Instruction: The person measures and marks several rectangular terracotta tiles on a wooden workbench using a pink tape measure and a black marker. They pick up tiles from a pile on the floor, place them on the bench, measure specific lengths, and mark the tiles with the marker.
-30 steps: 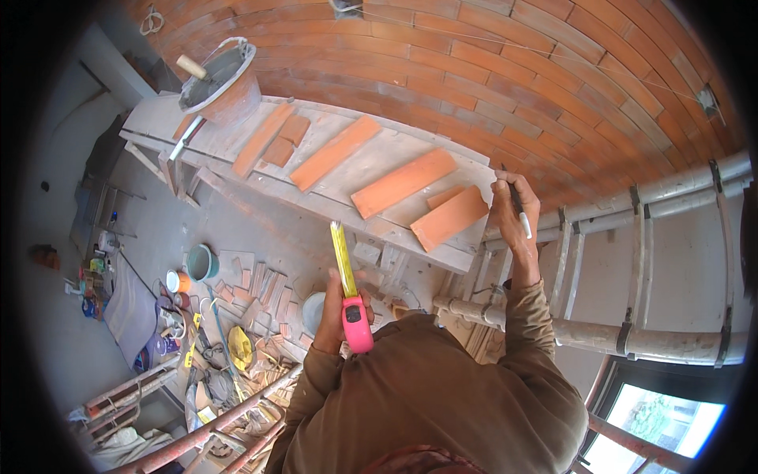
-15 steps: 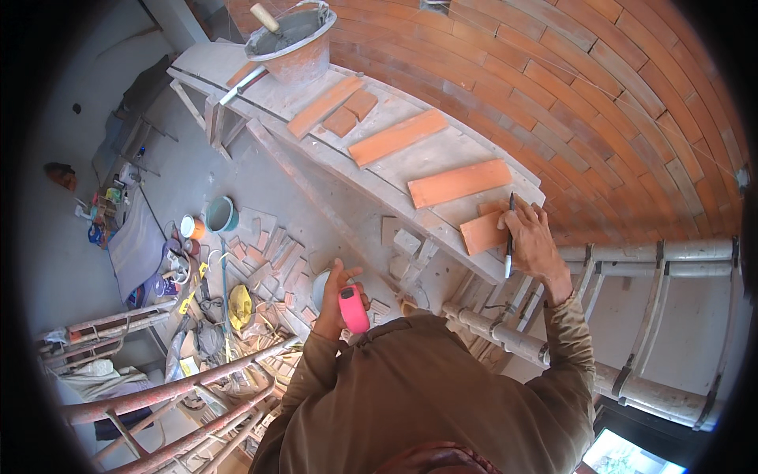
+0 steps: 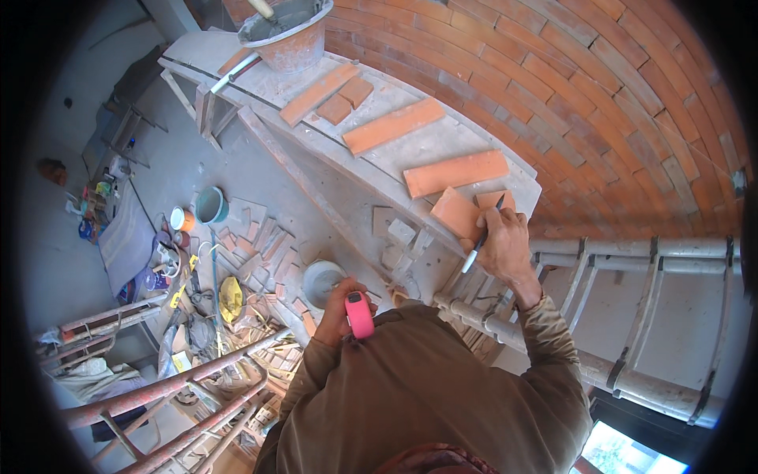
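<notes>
My right hand (image 3: 509,251) is at the near right end of a work platform (image 3: 379,170), with a black-and-white marker pen (image 3: 471,258) between its fingers. Its fingertips are by two short orange brick pieces: one square piece (image 3: 455,212) lies turned at the platform edge, the other piece (image 3: 493,198) is just beyond the pen. Low in front of my body, my left hand (image 3: 335,314) is closed around a rounded pink tape measure (image 3: 360,317) with a dark patch on top. Long flat bricks (image 3: 456,174) lie spaced along the platform; two smaller pieces (image 3: 345,99) sit farther off.
A mortar bucket (image 3: 290,54) stands at the platform's far end, against a brick wall (image 3: 553,103). Scaffold pipes (image 3: 584,367) run at right, reddish ones (image 3: 174,391) at left. Below are a grey bucket (image 3: 320,283), a green bucket (image 3: 211,205) and scattered bricks (image 3: 268,249).
My right hand has shifted left with the marker, now tilted. The near square brick piece has moved left and turned, and more of the other piece shows. My left hand has moved slightly right and lower.
</notes>
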`<control>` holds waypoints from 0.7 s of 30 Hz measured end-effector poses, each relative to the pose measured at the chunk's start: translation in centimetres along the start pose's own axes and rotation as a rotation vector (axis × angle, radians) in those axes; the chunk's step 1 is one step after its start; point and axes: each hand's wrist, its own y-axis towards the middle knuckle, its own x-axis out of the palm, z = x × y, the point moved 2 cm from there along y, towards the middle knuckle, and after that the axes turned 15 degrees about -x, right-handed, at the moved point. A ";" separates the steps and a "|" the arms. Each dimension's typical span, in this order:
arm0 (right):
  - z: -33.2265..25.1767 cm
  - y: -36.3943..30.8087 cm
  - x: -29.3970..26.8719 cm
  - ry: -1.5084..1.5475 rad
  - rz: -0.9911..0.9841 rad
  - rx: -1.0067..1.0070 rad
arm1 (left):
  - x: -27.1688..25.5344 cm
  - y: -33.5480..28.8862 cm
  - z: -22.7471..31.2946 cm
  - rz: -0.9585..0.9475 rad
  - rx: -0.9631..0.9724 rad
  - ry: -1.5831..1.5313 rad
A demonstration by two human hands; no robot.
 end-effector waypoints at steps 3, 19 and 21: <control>-0.3 -0.5 1.1 -0.008 -0.003 0.000 | 2.1 -1.3 -0.3 0.011 -0.102 0.026; -1.0 -2.1 1.9 0.119 0.040 0.061 | 3.6 0.2 -1.2 -0.155 -0.205 0.308; -0.8 -2.3 2.0 0.113 0.039 0.046 | 3.8 0.0 -1.3 -0.126 -0.212 0.277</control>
